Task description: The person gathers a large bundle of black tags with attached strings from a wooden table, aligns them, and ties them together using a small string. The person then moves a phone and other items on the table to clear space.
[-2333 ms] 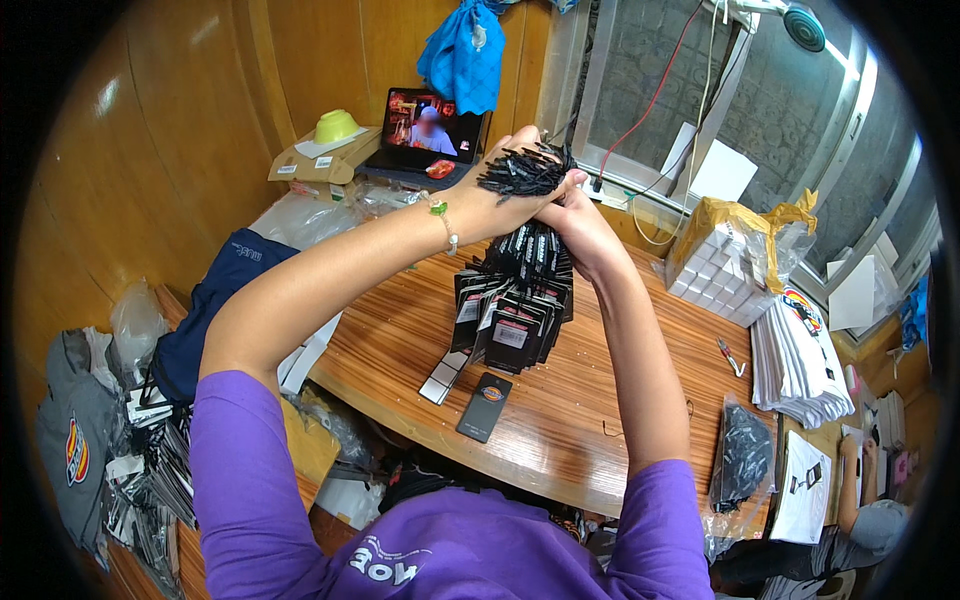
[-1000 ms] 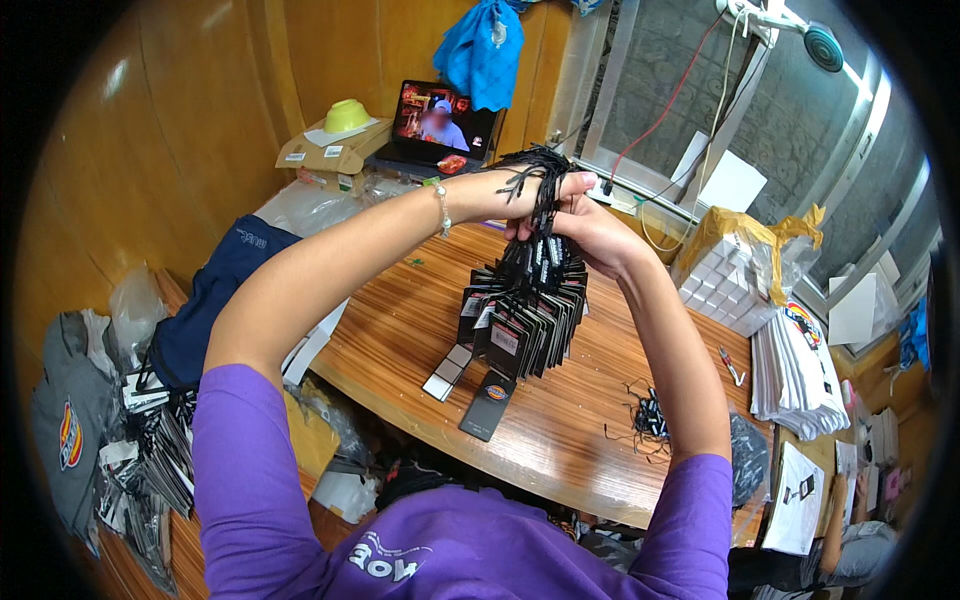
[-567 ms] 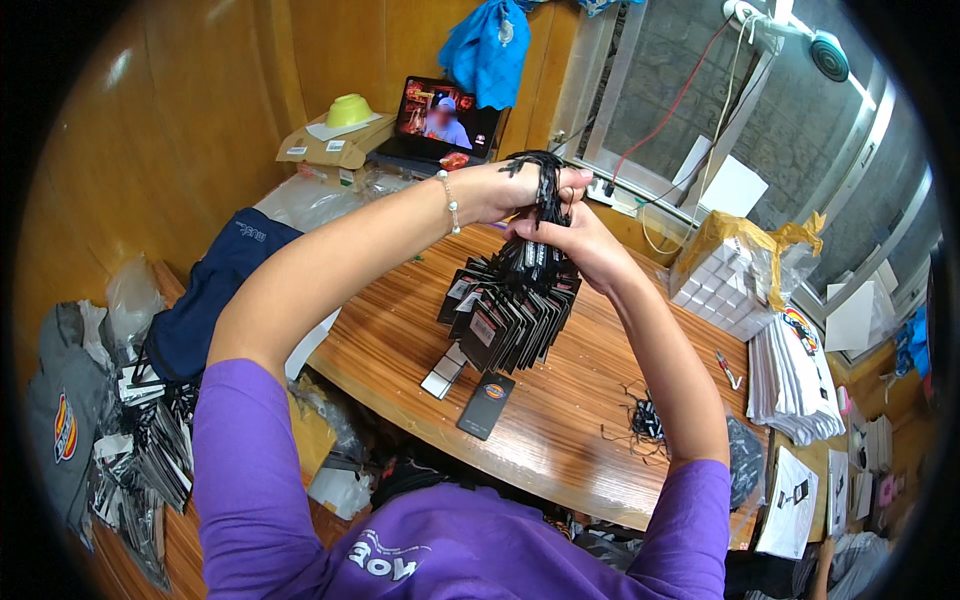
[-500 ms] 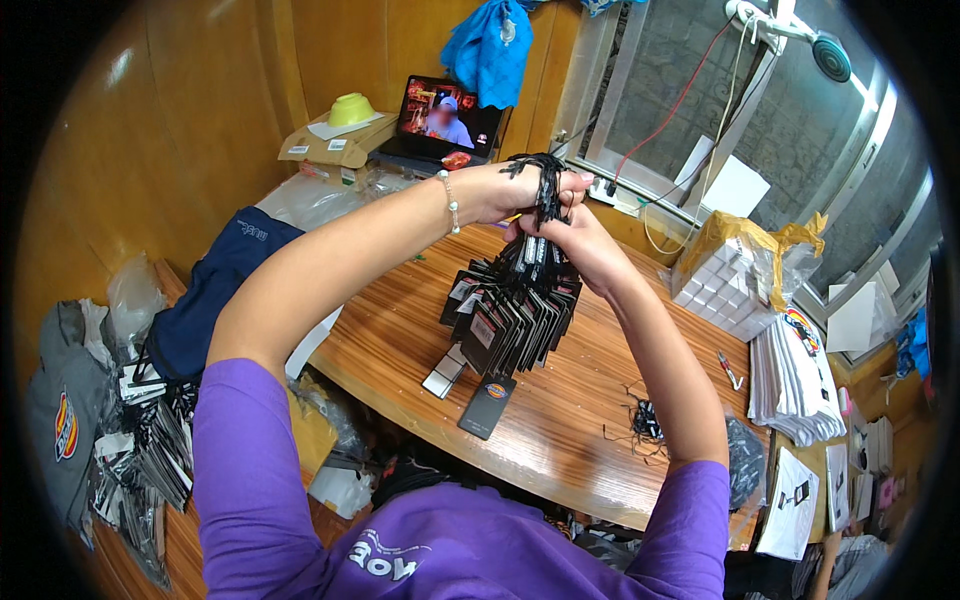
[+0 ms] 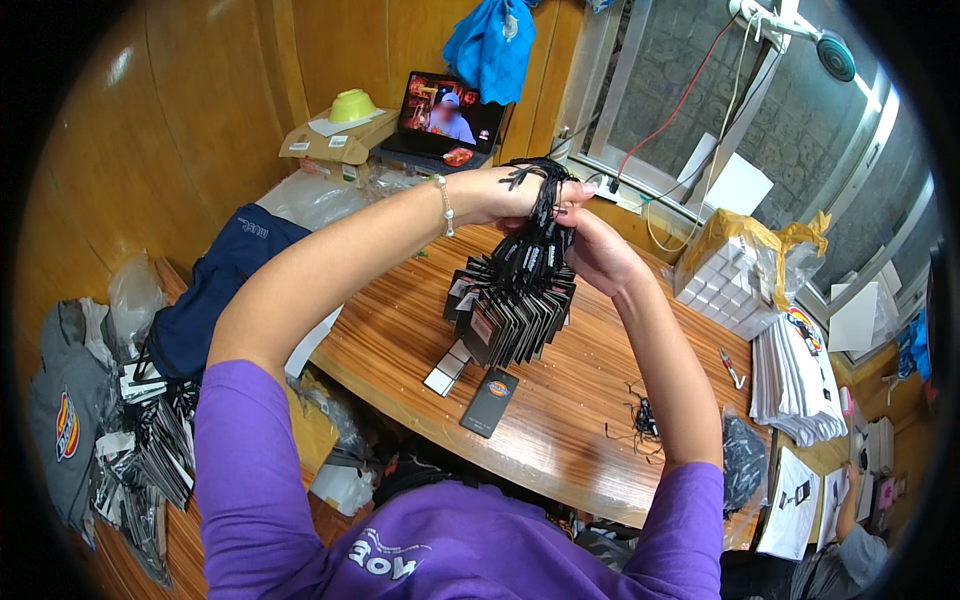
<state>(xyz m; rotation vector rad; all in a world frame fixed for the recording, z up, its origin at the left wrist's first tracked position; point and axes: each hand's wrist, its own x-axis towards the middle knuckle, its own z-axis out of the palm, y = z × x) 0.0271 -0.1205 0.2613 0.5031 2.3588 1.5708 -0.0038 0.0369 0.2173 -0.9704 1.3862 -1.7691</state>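
A thick bunch of black hang tags hangs by its black cords over the table. The cords loop over my left hand, whose fingers are closed around them, with the thumb side partly hidden. Against the right side of the cords, just below, my right hand pinches some of them with bent fingers. Below the bunch, a single black tag with an oval emblem lies at the table's near edge. White-faced tags rest beside it.
The wooden table carries loose black cords, a pen, wrapped white boxes and stacked white bags. A laptop and green bowl stand behind. More tags lie left; another person is lower right.
My right fingers have shifted from the middle of the cords to their right side. The hanging tags have swung slightly left. At lower right, the other person's arm has moved up.
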